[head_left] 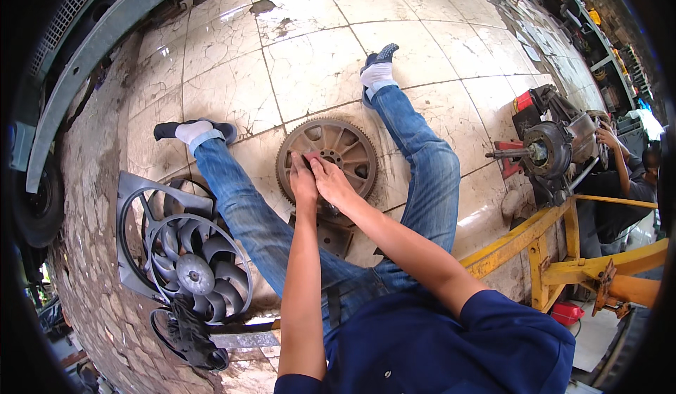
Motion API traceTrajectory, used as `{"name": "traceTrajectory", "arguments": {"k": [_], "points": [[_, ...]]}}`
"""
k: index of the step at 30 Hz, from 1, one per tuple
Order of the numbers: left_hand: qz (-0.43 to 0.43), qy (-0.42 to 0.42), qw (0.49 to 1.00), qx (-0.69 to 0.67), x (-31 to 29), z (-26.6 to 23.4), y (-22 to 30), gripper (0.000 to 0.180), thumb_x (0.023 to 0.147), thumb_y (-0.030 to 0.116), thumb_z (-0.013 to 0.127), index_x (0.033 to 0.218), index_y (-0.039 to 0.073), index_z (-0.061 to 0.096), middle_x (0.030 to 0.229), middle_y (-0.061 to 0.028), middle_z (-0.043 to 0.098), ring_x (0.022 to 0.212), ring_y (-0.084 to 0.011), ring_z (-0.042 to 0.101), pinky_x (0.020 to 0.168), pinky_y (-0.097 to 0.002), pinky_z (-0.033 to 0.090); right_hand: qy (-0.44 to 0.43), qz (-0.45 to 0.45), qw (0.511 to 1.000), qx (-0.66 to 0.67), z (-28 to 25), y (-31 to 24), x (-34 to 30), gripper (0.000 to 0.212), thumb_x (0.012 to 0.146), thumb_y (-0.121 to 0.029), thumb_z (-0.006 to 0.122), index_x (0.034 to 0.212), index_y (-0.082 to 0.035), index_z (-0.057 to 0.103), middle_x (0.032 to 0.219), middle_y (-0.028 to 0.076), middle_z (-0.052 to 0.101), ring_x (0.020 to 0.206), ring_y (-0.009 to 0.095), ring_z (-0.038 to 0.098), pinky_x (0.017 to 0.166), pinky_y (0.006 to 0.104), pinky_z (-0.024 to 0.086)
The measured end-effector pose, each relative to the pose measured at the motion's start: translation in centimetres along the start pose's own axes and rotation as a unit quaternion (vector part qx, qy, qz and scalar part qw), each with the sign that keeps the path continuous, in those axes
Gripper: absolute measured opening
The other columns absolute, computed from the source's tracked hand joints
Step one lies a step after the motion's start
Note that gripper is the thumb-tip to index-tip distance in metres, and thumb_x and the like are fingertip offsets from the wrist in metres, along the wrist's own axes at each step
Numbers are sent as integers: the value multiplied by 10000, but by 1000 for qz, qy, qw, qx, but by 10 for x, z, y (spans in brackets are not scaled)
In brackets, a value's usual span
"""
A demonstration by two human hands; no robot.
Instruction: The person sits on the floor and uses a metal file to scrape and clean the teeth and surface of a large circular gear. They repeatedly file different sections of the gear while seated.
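A round flywheel (pixel 355 140) with a toothed rim and spokes lies on the tiled floor between my outstretched legs. My left hand (pixel 303 180) and my right hand (pixel 332 183) meet over its left-middle part, side by side. Between their fingertips is a small reddish-brown piece (pixel 310 157) that looks like folded sandpaper. Fingers of both hands are closed on it, pressed near the flywheel's face; whether it touches the metal cannot be told. Below the wheel, a dark flat metal part (pixel 331 238) shows partly behind my forearms.
At left lie a radiator fan (pixel 196 273) and its grey shroud (pixel 134 239). A yellow steel frame (pixel 556 264) stands at right, beside a gearbox-like assembly (pixel 549 147) where another person (pixel 627 183) works. A grey vehicle beam (pixel 105 35) arches over the upper left.
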State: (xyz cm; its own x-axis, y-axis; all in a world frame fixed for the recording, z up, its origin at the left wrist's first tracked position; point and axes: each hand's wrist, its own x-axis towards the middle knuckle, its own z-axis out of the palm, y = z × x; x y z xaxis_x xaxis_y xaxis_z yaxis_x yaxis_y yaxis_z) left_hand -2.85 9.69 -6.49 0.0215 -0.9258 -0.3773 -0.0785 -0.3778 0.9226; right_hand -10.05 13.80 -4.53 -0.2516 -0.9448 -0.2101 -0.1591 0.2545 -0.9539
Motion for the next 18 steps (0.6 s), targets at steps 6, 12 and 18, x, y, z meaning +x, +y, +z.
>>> {"name": "traceTrajectory", "arguments": {"k": [6,12,18], "points": [[-35,-12,999,-30,-1,-1,4,666,955,491,314,1230,-93,474,1194,-237,552,1107,-300,536,943,-325,391,-7,25,998,-64,-3,-1,-5,404,947,-280,325,1190,-23,519,1079,268,575,1041,401,534,886,430,412],[-5,8,1000,-21,1,2,-6,654,955,494,314,1209,-78,503,1119,-205,599,1030,-266,570,909,-324,408,9,-11,996,-83,-7,-10,-22,411,948,-281,332,1152,8,540,1019,273,597,1003,406,558,861,431,424],[-8,15,999,-40,-12,2,10,635,958,480,317,1216,-70,502,1129,-209,596,1036,-278,567,915,-327,403,-36,21,995,-92,-17,-45,-19,403,948,-271,348,1093,39,560,962,284,608,950,406,587,817,415,441]]}}
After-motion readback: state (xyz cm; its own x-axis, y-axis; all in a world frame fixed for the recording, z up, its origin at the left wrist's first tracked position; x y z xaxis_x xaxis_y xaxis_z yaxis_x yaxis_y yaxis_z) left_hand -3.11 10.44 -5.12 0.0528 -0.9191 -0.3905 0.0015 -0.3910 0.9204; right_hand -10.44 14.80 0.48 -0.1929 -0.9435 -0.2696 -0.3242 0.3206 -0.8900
